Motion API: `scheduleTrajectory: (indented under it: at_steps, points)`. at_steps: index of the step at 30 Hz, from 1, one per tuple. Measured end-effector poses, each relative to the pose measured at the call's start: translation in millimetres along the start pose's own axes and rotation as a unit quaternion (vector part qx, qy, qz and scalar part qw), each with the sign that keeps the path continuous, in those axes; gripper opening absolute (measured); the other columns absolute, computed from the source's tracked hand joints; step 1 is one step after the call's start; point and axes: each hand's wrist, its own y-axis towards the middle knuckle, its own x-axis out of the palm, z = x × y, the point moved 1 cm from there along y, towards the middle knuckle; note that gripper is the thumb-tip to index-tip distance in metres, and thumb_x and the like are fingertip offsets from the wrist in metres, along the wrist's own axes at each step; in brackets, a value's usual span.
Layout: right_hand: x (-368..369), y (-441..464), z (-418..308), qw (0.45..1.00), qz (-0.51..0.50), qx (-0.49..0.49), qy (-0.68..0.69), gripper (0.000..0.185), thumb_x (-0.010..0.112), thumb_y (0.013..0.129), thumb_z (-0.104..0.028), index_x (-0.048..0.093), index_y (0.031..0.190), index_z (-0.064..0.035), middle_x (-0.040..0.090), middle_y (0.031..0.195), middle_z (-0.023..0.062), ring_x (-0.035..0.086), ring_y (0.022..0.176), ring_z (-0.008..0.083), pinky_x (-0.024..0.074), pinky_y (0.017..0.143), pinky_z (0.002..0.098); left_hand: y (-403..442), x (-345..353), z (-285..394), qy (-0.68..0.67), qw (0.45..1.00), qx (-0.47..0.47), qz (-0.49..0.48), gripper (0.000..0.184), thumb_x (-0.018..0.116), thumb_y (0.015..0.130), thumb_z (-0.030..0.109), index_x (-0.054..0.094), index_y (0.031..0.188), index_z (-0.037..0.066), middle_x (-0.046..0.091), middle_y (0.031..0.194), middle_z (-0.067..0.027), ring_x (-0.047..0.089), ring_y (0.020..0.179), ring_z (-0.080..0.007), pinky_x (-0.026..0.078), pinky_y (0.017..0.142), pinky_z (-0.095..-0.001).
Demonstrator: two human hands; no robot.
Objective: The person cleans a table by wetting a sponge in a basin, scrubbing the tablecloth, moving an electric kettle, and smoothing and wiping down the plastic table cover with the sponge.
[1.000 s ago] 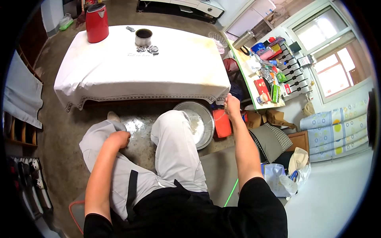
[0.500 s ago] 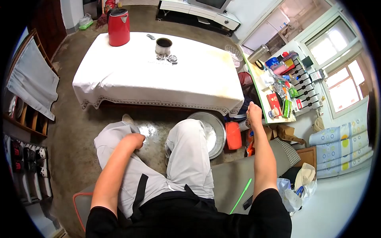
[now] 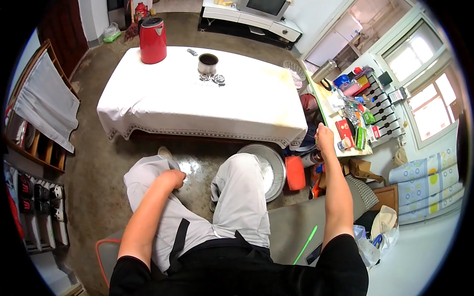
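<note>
My left hand [image 3: 174, 178] hangs curled beside my left knee, its fingers closed and mostly turned from view. Under that arm is my grey trouser leg [image 3: 143, 172]. On the right, my right hand [image 3: 324, 138] is raised in a closed fist in front of the cluttered side table [image 3: 330, 116]. Whether either fist holds anything is hidden. Nearest to the right hand are a red box [image 3: 344, 129] and a small white jar [image 3: 344, 143]. Below it stand a red container [image 3: 295, 172] and a metal basin [image 3: 279, 172].
Ahead, a low table with a white cloth [image 3: 163, 106] bears a red kettle [image 3: 153, 42], a metal pot [image 3: 208, 65] and a remote [image 3: 192, 52]. A green stick [image 3: 306, 244] and a phone [image 3: 314, 253] lie on the grey couch [image 3: 289, 222]. A shoe rack [image 3: 37, 207] stands left.
The whole view has shifted slightly down and right, as my head moved. Both hands keep nearly the same pose, still closed; the objects stay in place.
</note>
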Motion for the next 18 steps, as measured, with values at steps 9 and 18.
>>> scheduleTrajectory:
  at_steps: [9,18]
  points:
    - [-15,24,-13,0.998,0.022,-0.066,0.003,0.043,0.048,0.099,-0.035,0.053,0.066,-0.0078,0.05,0.054,0.0018,0.045,0.042,0.0107,0.0335,0.039,0.0274,0,-2,6,0.018,1.0,-0.009,0.002,0.032,0.06,0.083,0.011,0.07,0.113,0.009,0.068,0.119,-0.0135,0.065,0.111,-0.0309,0.054,0.09,-0.0418]
    - [-43,38,-70,0.996,0.013,-0.091,-0.008,0.043,0.05,0.1,-0.041,0.053,0.07,-0.0107,0.05,0.054,-0.0005,0.043,0.042,0.0089,0.0311,0.039,0.0255,-2,-7,10,0.025,0.999,-0.017,-0.027,0.032,0.06,0.083,0.012,0.07,0.113,0.007,0.068,0.121,-0.0146,0.065,0.112,-0.0316,0.053,0.091,-0.041]
